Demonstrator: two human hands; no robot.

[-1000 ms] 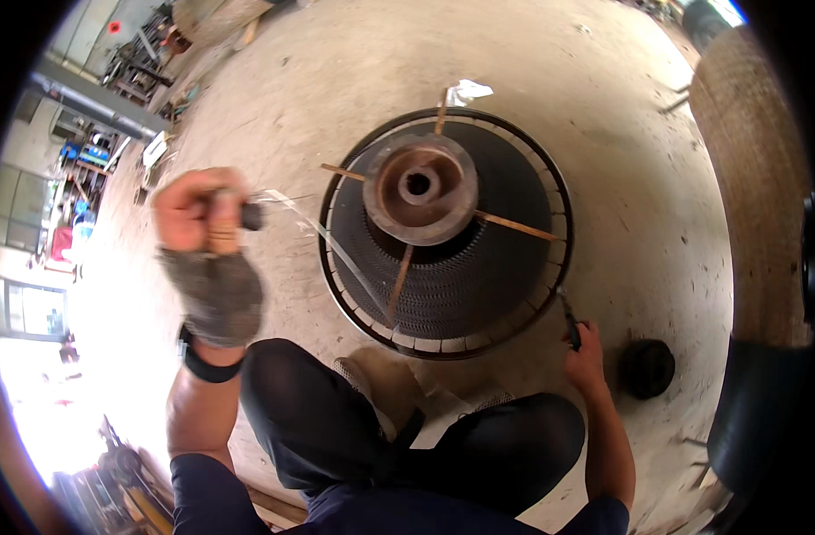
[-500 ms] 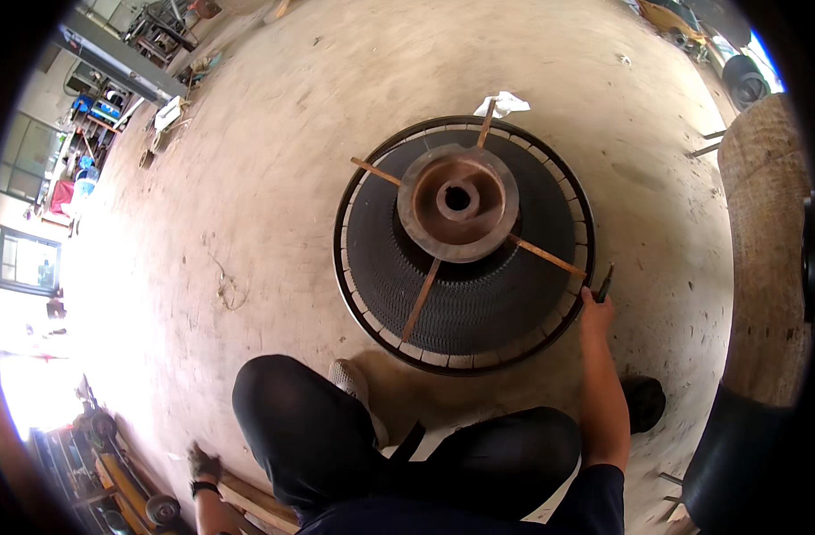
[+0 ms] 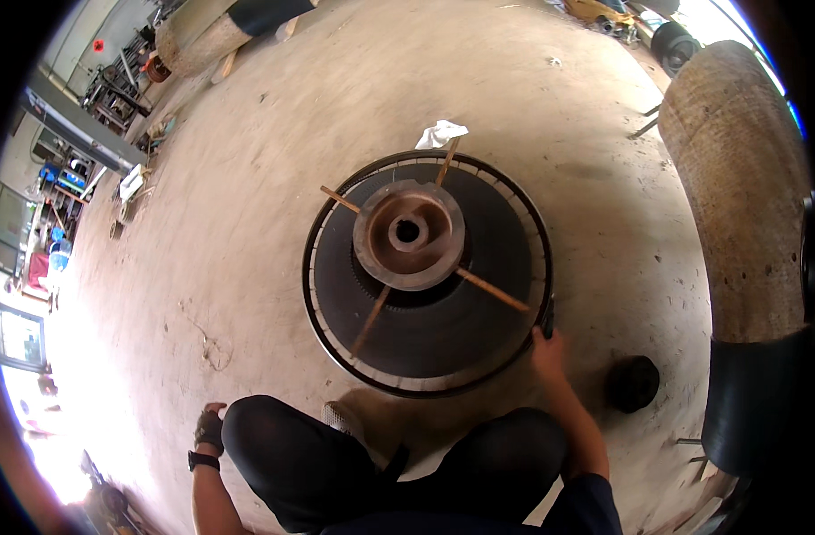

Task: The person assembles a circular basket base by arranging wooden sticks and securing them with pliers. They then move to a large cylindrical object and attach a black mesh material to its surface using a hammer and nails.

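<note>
A large dark round roll of layered strip lies flat on the floor before my knees, inside a black outer ring with evenly spaced gaps. On its middle rests a rusty metal hub with a round bore, and several rusty flat bars spread out from under it. At the ring's lower right edge, my right hand is closed on a dark pen-shaped tool, which stands up against the rim. My left hand, in a dark fingerless glove, hangs beside my left knee, fingers apart and holding nothing visible.
A white cloth lies by the ring's far edge. To the right are a black round object and a long brown-and-black cylinder on supports. A grey post and cluttered shelves stand far left.
The view has shifted, so the roll sits lower and further left. My right hand stays at the rim, with the tool now closer against it. My left hand has risen beside my knee.
</note>
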